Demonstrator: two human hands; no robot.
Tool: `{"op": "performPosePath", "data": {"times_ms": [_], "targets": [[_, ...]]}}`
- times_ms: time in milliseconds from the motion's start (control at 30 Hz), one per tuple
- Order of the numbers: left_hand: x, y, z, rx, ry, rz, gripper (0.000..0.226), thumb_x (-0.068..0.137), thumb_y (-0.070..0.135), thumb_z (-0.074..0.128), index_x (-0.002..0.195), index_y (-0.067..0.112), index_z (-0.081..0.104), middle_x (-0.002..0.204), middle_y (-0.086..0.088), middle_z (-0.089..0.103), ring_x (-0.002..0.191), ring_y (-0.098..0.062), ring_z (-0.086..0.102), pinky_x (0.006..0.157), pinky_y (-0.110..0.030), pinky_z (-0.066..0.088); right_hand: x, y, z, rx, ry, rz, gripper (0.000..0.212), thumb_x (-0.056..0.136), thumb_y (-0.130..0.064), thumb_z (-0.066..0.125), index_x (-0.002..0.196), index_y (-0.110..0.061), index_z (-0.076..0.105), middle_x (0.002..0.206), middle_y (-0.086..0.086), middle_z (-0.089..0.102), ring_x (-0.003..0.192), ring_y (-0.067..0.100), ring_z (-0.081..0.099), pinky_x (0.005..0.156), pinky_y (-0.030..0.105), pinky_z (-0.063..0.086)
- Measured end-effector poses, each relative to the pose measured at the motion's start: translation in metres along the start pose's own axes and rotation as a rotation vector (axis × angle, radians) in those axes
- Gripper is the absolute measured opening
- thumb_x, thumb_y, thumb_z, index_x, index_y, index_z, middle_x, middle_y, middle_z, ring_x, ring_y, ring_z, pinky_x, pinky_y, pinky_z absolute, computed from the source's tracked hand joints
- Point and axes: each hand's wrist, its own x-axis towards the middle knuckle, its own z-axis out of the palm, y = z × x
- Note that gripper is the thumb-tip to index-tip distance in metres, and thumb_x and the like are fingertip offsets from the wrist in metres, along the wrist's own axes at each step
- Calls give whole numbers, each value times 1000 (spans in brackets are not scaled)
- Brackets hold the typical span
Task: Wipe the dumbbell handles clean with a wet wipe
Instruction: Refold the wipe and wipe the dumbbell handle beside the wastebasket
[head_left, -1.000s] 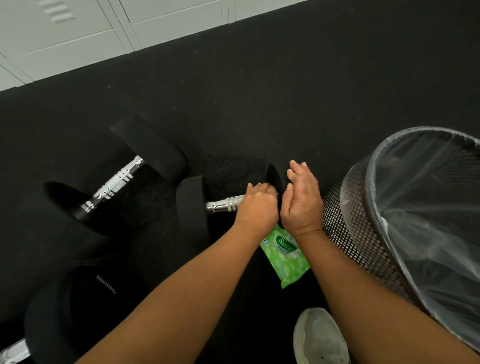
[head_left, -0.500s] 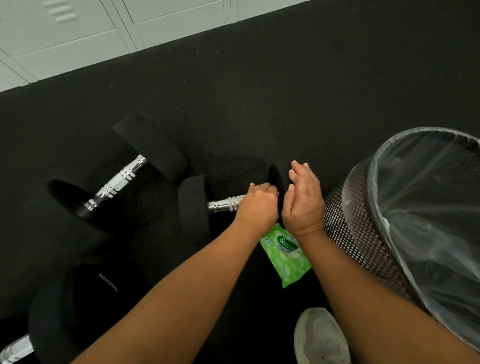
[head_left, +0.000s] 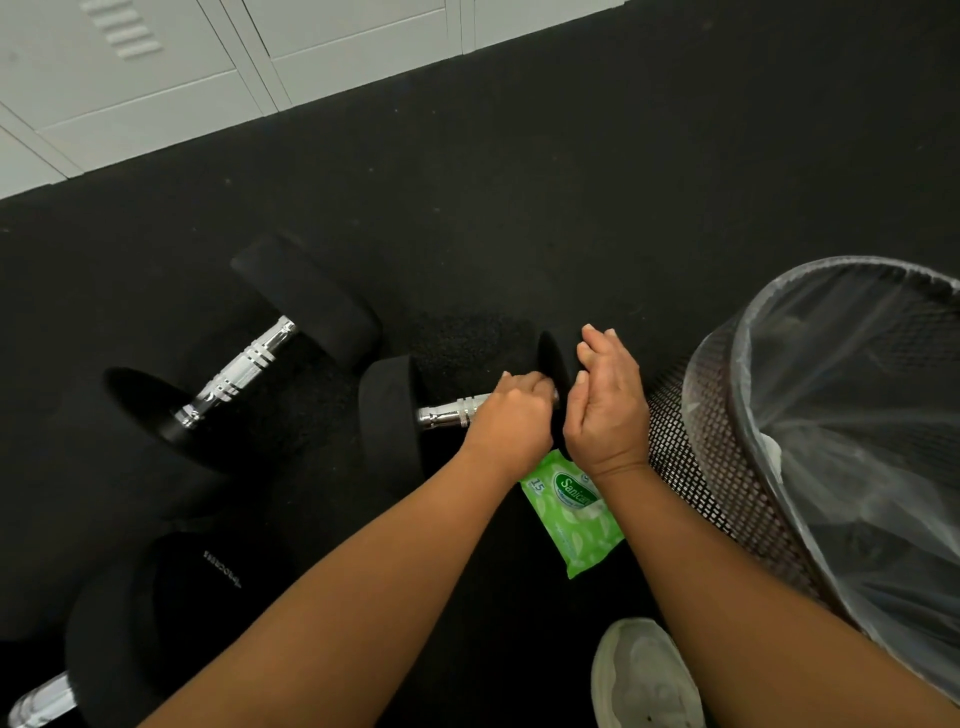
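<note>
A small black dumbbell lies on the floor with a chrome handle (head_left: 449, 413) between its left head (head_left: 389, 421) and right head (head_left: 550, 358). My left hand (head_left: 511, 415) is closed around the right part of that handle; no wipe shows under the fingers. My right hand (head_left: 608, 410) rests against the outer side of the right head, fingers straight and loosely together. A green pack of wet wipes (head_left: 576, 514) lies on the floor just below both wrists.
A larger dumbbell (head_left: 239, 371) lies to the left, and a third one (head_left: 156, 623) sits at the bottom left. A mesh waste bin (head_left: 727, 441) with a plastic liner stands close on the right. A white shoe (head_left: 644, 675) is at the bottom. Grey lockers (head_left: 156, 78) line the far edge.
</note>
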Motion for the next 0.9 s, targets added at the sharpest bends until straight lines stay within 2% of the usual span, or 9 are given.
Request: {"op": "performPosePath", "data": {"times_ms": [100,167,267,333,533,633,733,800,900], "targets": [[-11,-17,5,52,63,65,44,78,0,59,122,-1,56,125,-16,58,120,-30,51,115,-38,22,-1,0,0,2,6,-9,33,93,-12,37,113,5,57,130,16,56,128,36,45,105,42,40],[-10,-24,1,65,60,-19,36,85,4,54,121,3,56,121,-13,60,115,-28,54,113,-35,25,0,0,1,9,2,-4,33,93,-12,37,113,4,57,130,15,56,129,35,45,106,42,40],[4,-18,-9,71,7,-168,22,90,12,49,111,7,57,113,-10,61,105,-29,57,97,-34,39,1,-1,1,14,1,6,33,93,-12,37,114,5,57,130,15,56,129,34,45,106,42,40],[12,-9,-10,80,-10,-150,20,89,12,50,107,7,57,111,-11,61,104,-29,57,88,-34,42,1,0,1,15,5,8,34,93,-12,37,113,5,57,130,16,56,129,35,45,106,43,40],[-4,-18,0,17,40,32,38,84,1,50,121,6,57,124,-9,58,113,-28,55,103,-36,40,1,1,1,12,4,-7,33,93,-12,38,113,5,57,130,16,56,128,36,46,105,42,40],[-4,-37,-7,88,-17,-76,35,86,7,51,121,10,55,120,-8,59,108,-26,56,89,-35,43,2,0,1,19,4,7,33,93,-12,38,114,4,57,130,14,56,129,34,45,106,40,39],[7,-36,-14,144,-64,-185,19,90,16,51,106,10,56,107,-9,62,96,-30,60,73,-36,42,5,0,3,27,4,20,34,93,-13,38,114,4,58,129,14,57,128,34,46,107,39,39],[15,-30,-15,136,-66,-212,15,91,18,51,101,9,57,103,-10,63,94,-33,61,69,-36,40,7,0,4,23,-6,30,34,93,-13,38,114,4,58,129,14,57,128,34,46,107,40,39],[16,-21,-11,116,-46,-169,16,91,14,49,103,8,57,105,-10,62,96,-32,61,72,-36,41,8,-1,3,14,-12,33,35,93,-13,37,114,4,59,129,14,57,128,34,46,107,40,39]]}}
